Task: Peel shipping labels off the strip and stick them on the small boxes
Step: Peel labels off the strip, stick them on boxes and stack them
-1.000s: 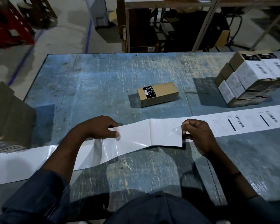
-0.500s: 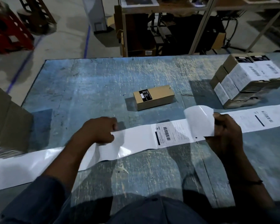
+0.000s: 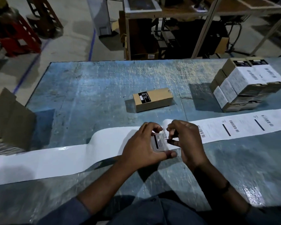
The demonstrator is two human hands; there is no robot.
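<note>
A long white label strip [image 3: 243, 127] crosses the blue table; its left part [image 3: 39, 163] is bare backing and printed labels remain on the right. My left hand [image 3: 141, 148] holds a peeled shipping label [image 3: 159, 142] by its top and bottom edges, between fingers and thumb, just above the strip. My right hand [image 3: 188, 143] pinches the label's right edge with curled fingers. One small brown box [image 3: 154, 99] with a black sticker lies beyond my hands, apart from them. A stack of labelled small boxes [image 3: 243, 85] stands at the far right.
An open cardboard carton [image 3: 11, 117] stands at the table's left edge. Beyond the far table edge [image 3: 136, 61] are metal racks [image 3: 169, 30] and red stools [image 3: 18, 36] on the floor.
My right hand pulled a label off the strip and brought it to the middle. My left hand let go of the backing and took hold of the label. The strip slid leftwards.
</note>
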